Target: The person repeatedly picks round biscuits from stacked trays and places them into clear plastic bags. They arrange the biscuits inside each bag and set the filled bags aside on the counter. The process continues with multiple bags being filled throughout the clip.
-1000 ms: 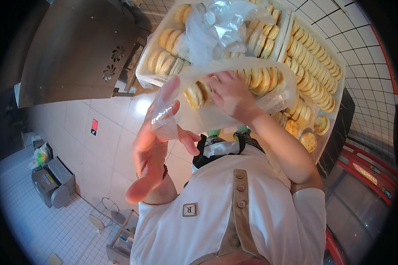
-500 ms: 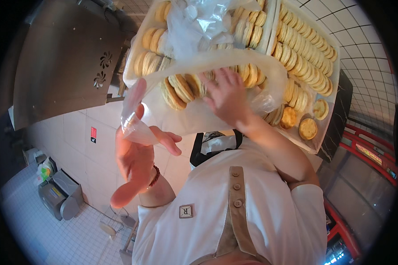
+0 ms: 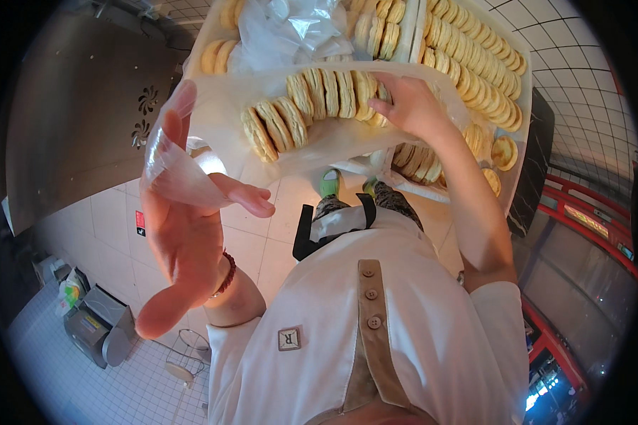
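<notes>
My left hand (image 3: 184, 234) holds one end of a clear plastic bag (image 3: 227, 142), its film drawn around the fingers while the thumb sticks out. Inside the bag lies a curved row of round, pale, layered flatbreads (image 3: 319, 95), standing on edge against each other. At the row's right end, my right hand (image 3: 411, 106) has its thumb and fingers around the last flatbread; the fingertips are partly hidden. The bag hangs over the near edge of a white tray (image 3: 411, 49), where more flatbreads (image 3: 475, 64) stand in long rows.
A crumpled clear bag (image 3: 290, 28) lies on the tray's far left part. To the left stands a large metal appliance (image 3: 85, 106) with vent holes. A dark marble-look surface (image 3: 535, 163) shows beside the tray. A grey bin (image 3: 96, 322) stands on the tiled floor at lower left.
Both hands have moved apart, the left one toward the lower left and the right one rightward. More flatbreads show in the bag, which is now stretched nearer to me.
</notes>
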A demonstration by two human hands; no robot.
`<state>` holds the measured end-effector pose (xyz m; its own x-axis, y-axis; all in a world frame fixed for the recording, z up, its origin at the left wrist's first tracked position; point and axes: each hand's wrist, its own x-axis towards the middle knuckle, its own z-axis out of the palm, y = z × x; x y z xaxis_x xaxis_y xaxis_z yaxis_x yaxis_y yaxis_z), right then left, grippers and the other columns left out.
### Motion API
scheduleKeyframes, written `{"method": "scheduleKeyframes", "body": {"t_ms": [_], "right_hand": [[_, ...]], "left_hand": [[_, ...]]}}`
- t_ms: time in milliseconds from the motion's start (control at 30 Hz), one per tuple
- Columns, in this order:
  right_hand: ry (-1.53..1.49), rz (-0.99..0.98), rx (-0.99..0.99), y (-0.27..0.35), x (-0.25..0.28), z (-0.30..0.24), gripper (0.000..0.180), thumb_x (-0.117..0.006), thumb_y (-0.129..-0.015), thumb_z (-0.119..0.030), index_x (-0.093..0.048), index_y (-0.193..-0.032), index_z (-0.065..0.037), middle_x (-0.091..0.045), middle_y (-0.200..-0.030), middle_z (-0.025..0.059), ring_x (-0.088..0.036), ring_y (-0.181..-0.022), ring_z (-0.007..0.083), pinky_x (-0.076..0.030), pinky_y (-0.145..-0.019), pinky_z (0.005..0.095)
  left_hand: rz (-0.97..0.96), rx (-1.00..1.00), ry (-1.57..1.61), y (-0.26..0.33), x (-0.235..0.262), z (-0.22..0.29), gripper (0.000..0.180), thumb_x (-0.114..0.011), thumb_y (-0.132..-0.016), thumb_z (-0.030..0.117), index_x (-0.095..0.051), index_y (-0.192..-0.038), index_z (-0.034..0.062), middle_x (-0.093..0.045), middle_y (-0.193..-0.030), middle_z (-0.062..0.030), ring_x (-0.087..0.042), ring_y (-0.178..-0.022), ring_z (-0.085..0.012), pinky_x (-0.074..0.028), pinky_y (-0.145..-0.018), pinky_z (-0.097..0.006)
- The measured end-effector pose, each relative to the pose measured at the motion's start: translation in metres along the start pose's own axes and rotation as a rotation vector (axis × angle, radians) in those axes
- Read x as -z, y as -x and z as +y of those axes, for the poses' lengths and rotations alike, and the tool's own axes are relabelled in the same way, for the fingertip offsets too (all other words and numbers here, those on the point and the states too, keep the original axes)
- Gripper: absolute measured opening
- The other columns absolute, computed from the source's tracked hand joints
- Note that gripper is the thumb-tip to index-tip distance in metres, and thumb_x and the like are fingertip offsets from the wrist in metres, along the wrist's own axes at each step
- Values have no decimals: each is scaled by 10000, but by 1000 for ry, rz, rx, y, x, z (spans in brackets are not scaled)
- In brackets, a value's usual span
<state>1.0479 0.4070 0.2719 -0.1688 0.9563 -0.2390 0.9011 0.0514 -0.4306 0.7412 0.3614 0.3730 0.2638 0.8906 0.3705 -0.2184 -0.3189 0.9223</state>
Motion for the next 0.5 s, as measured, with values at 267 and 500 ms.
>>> {"method": "scheduleKeyframes", "body": {"t_ms": [267, 500], "right_hand": [[235, 390, 401, -22, -27, -4, 557, -586, -800, -455, -529, -1206, -79, -624, -1014, 151, -575, -965, 334, -459, -816, 407], [146, -106, -35, -7, 1, -2, 531, -599, -807, -405, -521, -1198, -54, -606, -1056, 183, -563, -1007, 339, -446, -854, 417]], "left_hand": [[44, 76, -40, -19, -18, 6, 1387, -286, -468, 973, -227, -1394, -57, -168, -1355, -439, -662, -665, -172, -553, -625, -271], [-50, -56, 118, -11, -15, 1, 1387, -309, -456, 975, -256, -1389, -50, -197, -1367, -409, -675, -669, -193, -555, -631, -269]]}}
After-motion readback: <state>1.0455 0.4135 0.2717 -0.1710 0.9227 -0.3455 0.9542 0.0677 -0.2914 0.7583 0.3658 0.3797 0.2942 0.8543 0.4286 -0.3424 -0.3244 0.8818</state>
